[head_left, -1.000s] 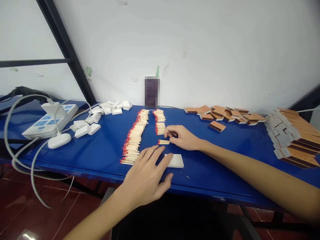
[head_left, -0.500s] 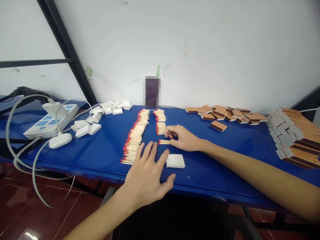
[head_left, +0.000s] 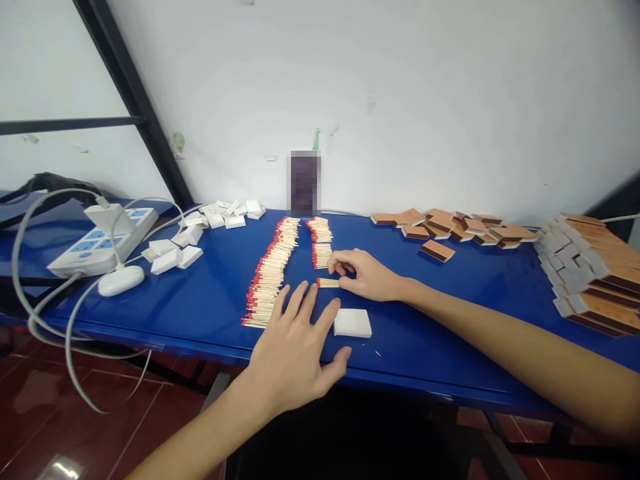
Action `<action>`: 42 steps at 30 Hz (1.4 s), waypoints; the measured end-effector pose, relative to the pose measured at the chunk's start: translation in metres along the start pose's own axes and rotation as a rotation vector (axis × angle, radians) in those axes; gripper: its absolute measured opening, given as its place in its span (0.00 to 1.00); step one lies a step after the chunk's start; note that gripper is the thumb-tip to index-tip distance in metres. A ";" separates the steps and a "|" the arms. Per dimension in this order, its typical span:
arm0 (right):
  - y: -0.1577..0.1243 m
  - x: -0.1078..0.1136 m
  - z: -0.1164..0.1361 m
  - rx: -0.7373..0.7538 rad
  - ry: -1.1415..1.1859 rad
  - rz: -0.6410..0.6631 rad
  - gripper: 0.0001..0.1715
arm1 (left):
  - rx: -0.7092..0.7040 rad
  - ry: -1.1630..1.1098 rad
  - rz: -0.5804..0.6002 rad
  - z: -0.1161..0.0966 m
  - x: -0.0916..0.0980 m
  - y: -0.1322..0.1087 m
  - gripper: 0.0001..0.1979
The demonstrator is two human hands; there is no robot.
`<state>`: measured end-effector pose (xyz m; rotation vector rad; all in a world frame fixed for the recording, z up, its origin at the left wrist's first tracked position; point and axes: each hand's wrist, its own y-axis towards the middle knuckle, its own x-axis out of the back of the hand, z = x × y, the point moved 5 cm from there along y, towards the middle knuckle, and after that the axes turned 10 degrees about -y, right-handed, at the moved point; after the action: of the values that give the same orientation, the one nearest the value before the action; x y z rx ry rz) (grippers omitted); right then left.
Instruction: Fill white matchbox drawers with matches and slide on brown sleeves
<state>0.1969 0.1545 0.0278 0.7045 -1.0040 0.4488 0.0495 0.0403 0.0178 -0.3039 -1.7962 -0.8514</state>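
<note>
A small bunch of red-tipped matches [head_left: 327, 283] lies on the blue table in front of me. My right hand [head_left: 367, 275] has its fingers curled, with the thumb at the bare ends of this bunch. My left hand [head_left: 295, 353] is palm down with its fingers spread, the fingertips near the red heads of the bunch and its palm holding nothing. Just right of the left hand sits a white matchbox tray [head_left: 353, 323]. Left of the bunch runs a long row of matches [head_left: 270, 273], partly behind the left fingers. A shorter row of matches [head_left: 321, 243] lies farther back.
White matchbox trays [head_left: 215, 217] lie in a loose heap at the back left. Brown matchbox sleeves [head_left: 450, 229] are scattered at the back right, beside a stack of matchboxes [head_left: 595, 273]. A power strip [head_left: 105, 243] with white cables occupies the left side. A blurred dark object [head_left: 305, 183] stands against the wall.
</note>
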 end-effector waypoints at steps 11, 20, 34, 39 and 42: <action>-0.001 -0.002 -0.003 0.036 -0.032 -0.056 0.13 | -0.110 -0.035 -0.079 -0.004 0.005 -0.002 0.24; -0.003 -0.001 0.000 0.074 -0.091 -0.138 0.11 | -0.171 -0.058 -0.075 -0.007 0.003 -0.003 0.18; -0.003 -0.002 0.005 0.110 -0.127 -0.102 0.08 | -0.203 -0.094 -0.059 -0.008 0.004 -0.002 0.17; -0.004 -0.002 0.004 0.083 -0.114 -0.091 0.10 | -0.199 -0.102 -0.054 -0.008 0.004 -0.003 0.17; -0.003 -0.002 0.003 0.055 -0.116 -0.081 0.09 | -0.193 -0.106 -0.047 -0.008 0.004 -0.002 0.17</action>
<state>0.1961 0.1500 0.0264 0.8247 -1.0708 0.3697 0.0526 0.0325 0.0215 -0.4398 -1.8271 -1.0621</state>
